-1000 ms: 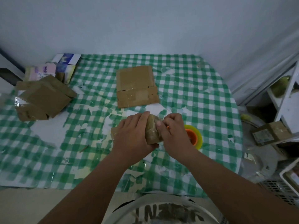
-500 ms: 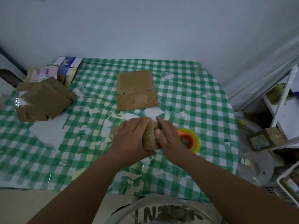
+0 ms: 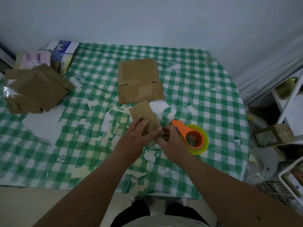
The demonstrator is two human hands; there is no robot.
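Sealing work on the desk (image 3: 213, 99). The small cardboard box (image 3: 145, 113) sits mid-desk on the green checked cloth, tilted up off the surface at its near end, just in front of the flattened cardboard sheet (image 3: 139, 81). The left hand (image 3: 135, 138) grips it from above, fingers laid over the top face and thumb stretched across the near edge. The right hand (image 3: 173, 144) is curled in tight at the box's near right corner, fingertips pinching there. Whether that's a tape end or the cardboard itself is too small to tell.

The orange tape dispenser (image 3: 180, 126) lies just beside the right hand, untouched, so this looks like pressing down or picking at a seam between strips. The next move probably calls for a steady left-hand hold while the right smooths that corner flat or reaches for the dispenser. More taped boxes (image 3: 36, 89) are piled far left.
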